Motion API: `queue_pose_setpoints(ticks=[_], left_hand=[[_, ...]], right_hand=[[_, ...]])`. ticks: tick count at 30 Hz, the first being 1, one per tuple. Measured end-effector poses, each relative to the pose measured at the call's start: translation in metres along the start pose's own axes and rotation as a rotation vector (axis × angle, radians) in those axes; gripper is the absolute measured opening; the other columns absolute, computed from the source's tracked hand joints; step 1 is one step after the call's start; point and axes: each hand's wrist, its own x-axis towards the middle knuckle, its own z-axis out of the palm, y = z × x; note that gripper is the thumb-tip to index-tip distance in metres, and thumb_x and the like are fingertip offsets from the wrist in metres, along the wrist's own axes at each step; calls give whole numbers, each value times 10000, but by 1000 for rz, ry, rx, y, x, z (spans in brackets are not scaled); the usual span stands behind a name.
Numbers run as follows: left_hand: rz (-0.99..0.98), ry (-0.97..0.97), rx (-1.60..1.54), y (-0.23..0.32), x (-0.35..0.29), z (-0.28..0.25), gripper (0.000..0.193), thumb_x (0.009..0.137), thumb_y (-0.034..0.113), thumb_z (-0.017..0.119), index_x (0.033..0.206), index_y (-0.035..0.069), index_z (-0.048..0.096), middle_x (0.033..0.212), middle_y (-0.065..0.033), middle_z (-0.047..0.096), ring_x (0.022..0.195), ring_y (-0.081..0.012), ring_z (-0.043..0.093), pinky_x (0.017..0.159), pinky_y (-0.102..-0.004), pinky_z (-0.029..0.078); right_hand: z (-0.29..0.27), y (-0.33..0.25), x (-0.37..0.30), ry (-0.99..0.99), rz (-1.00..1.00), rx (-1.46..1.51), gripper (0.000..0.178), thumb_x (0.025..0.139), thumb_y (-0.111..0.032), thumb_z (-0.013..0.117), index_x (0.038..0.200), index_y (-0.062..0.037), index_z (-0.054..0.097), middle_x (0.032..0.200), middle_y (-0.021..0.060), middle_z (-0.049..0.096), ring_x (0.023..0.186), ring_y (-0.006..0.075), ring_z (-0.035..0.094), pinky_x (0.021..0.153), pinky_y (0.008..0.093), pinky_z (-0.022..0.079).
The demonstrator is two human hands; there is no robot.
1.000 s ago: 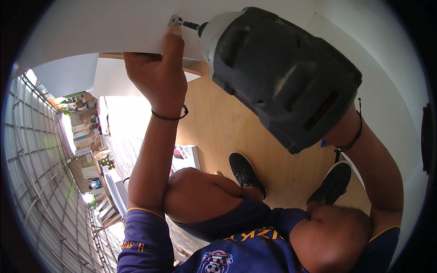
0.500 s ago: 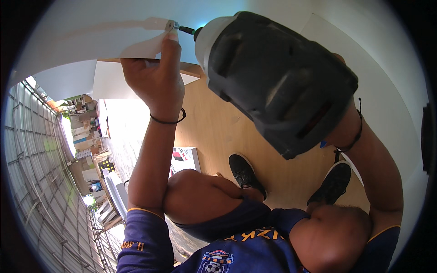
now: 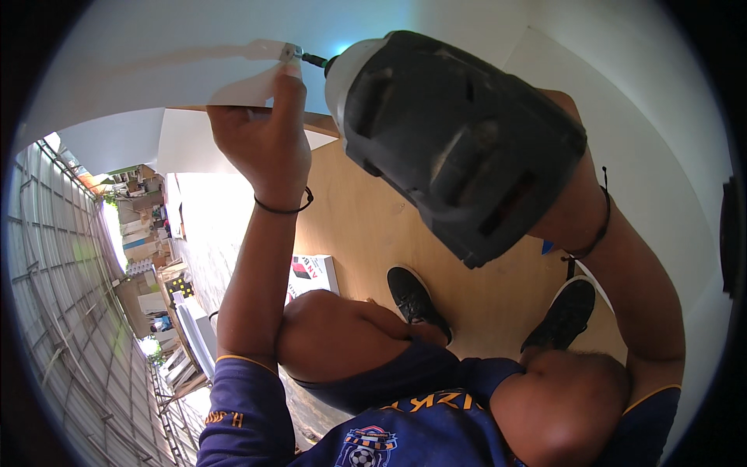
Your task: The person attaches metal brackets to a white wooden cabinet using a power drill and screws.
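Note:
A black and grey cordless drill (image 3: 459,140) fills the upper middle, its nose pointing left. My right hand (image 3: 572,206) is wrapped round its grip, mostly hidden behind the drill body. A dark driver bit (image 3: 314,60) reaches from the nose to a small metal bracket (image 3: 291,52) on the white panel (image 3: 179,70). The thumb of my left hand (image 3: 268,148) presses that bracket against the panel, while the other fingers curl at the panel's lower edge. A bluish light glows on the panel by the drill's nose.
White panels (image 3: 638,124) curve round on the right. Below lies a wood-coloured board (image 3: 354,210) with my dark shoes on it. A printed white box (image 3: 315,272) stands beside my left knee. Farther left are stacked materials (image 3: 136,226) and a wall of metal bars (image 3: 58,257).
In the picture, the drill has shifted slightly left and down. The bracket and my left hand also sit a little lower, with the bit still at the bracket.

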Motion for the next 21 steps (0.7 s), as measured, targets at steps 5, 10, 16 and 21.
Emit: queue_pose_setpoints(ticks=[5,10,16,21], left_hand=[[18,-6,27,0,0,0,315,778,-18,700,1035,-15,518,975,-84,633,866,-121,606,760,-242,493],[46,-23,16,-3,0,-1,313,778,-21,696,1033,-12,516,970,-81,629,857,-120,603,747,-239,491],[16,-9,35,-1,-1,-1,314,778,-24,693,1032,-11,508,968,-81,625,847,-118,598,724,-242,497],[-1,-6,39,-1,0,2,316,777,-33,687,1032,-14,502,966,-85,623,846,-121,599,722,-246,500]], right_hand=[[-8,-12,0,-25,-32,-70,471,672,-176,826,1086,-44,643,906,90,707,820,195,701,744,284,547],[-9,-15,3,-47,-46,-80,467,673,-164,825,1084,-37,644,901,96,708,820,194,701,745,284,544],[-12,-17,5,-56,26,21,461,673,-149,823,1082,-29,645,895,103,708,820,192,701,746,284,541],[-8,-5,1,-26,236,244,444,688,-138,807,1083,-22,639,902,103,705,819,190,699,745,283,543]])
